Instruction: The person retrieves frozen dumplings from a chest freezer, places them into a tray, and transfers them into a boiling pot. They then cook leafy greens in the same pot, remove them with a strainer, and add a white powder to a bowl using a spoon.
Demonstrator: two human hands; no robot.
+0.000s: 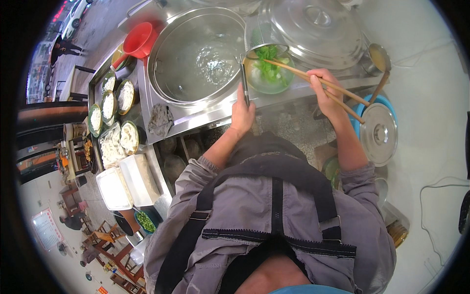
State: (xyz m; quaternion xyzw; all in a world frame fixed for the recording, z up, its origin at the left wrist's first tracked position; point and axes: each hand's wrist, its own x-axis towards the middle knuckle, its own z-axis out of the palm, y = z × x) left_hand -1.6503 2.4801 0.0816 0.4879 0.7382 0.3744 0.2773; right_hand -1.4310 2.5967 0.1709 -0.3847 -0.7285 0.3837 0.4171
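Observation:
My left hand (243, 112) is closed around the dark handle (245, 82) of a strainer, at the near right rim of a large steel pot (198, 55) of steaming water. The wire strainer basket (261, 33) is tilted over a clear green bowl (262, 82). Leafy greens (269, 60) hang from its mouth into the bowl. My right hand (325, 88) holds a pair of long wooden chopsticks (293, 72), whose tips touch the greens. Whether the dark handle joins the basket is hard to tell.
A red plastic ladle (138, 41) is left of the pot. Bowls of white noodles (126, 96) and a grey cloth (161, 120) are on the left. A large steel lid (317, 33) lies behind the bowl. A steel ladle (378, 58) and a lidded blue bucket (391, 106) are at right.

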